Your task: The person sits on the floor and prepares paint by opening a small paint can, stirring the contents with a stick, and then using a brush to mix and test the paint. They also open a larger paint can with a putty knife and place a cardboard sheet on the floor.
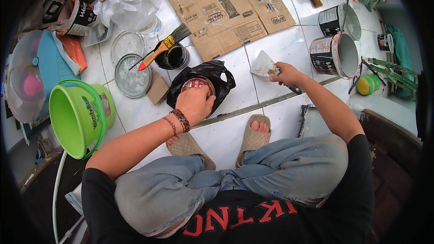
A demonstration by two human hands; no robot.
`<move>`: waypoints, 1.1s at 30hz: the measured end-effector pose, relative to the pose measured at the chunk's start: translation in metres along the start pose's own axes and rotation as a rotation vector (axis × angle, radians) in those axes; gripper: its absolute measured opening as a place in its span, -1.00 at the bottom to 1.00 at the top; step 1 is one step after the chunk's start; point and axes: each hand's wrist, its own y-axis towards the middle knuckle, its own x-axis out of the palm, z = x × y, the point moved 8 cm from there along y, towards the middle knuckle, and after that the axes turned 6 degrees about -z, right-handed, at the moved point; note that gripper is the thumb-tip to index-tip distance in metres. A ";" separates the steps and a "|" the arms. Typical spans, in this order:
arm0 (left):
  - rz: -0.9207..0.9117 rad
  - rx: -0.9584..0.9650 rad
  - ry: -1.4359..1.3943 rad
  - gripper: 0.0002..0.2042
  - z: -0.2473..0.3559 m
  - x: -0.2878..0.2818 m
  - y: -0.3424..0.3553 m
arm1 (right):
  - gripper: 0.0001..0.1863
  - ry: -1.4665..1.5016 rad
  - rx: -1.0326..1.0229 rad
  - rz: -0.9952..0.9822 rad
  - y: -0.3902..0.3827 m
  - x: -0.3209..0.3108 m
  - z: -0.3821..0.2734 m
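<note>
In my right hand [289, 74] is a putty knife [263, 64], its wide metal blade pointing left and up, smeared with residue near the grip. My left hand [196, 104] is closed over the top of a red tin can [198, 82], fingers curled at its near side; the fingertips are partly hidden. The can sits inside an opened black plastic bag [181, 77] on the tiled floor. Just beyond it, a paintbrush [159, 54] with dark bristles and an orange and yellow handle rests across a jar [174, 59] of dark content.
Flattened cardboard [226, 22] lies at the far side. To the left are a green bucket [74, 113], two round lids [132, 77] and a white plastic bag [124, 7]. Paint-stained black pails [323, 56] stand on the right. A floor step edge [253, 107] runs before my feet.
</note>
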 end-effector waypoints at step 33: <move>0.040 0.181 -0.010 -0.81 -0.006 0.026 0.004 | -0.35 -0.496 0.135 -0.099 -0.067 0.018 0.022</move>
